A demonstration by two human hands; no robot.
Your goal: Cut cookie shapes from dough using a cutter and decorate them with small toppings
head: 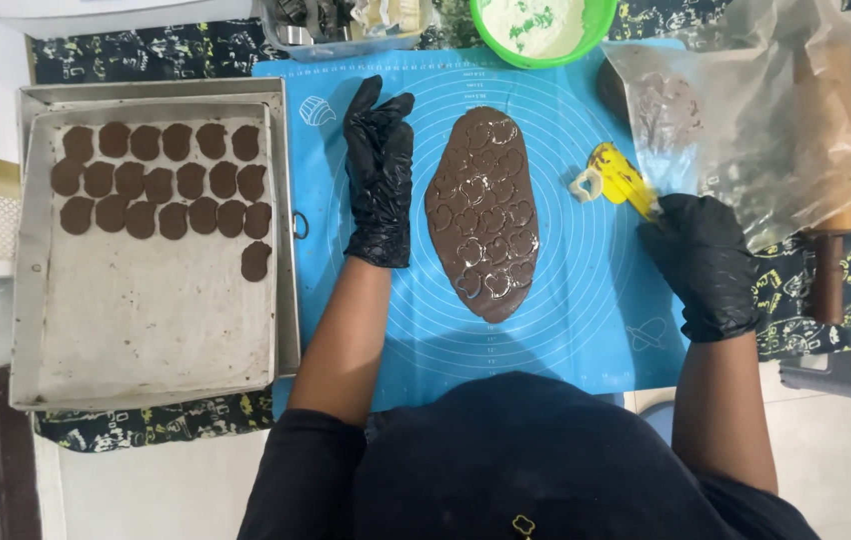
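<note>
Metal baking tray point(31, 250), left of frame: lined with pale paper, holds flat brown cut dough pieces point(161, 185) in three rough rows across its upper half, one stray piece lower right; lower half bare.

Left hand point(379, 175), black glove, lies flat and released on the blue silicone mat point(566, 320), centre frame, just left of the rolled brown dough sheet point(484, 210). Sheet is a long oval, scored with heart-shaped outlines, not touching the hand.

Green bowl point(586, 35), top centre, holds white flour; cut off by the top edge. Clear container point(346, 25) beside it, contents hard to make out.

Right hand point(706, 265), black glove, fingers closed on a yellow scraper point(621, 175), right of the sheet; a small pale cutter point(586, 184) lies just beside.

Crumpled clear plastic bag point(766, 110), upper right, partly veils a wooden rolling pin point(831, 240).

Patterned black cloth point(146, 425) underlies the mat; pale floor at the bottom.
</note>
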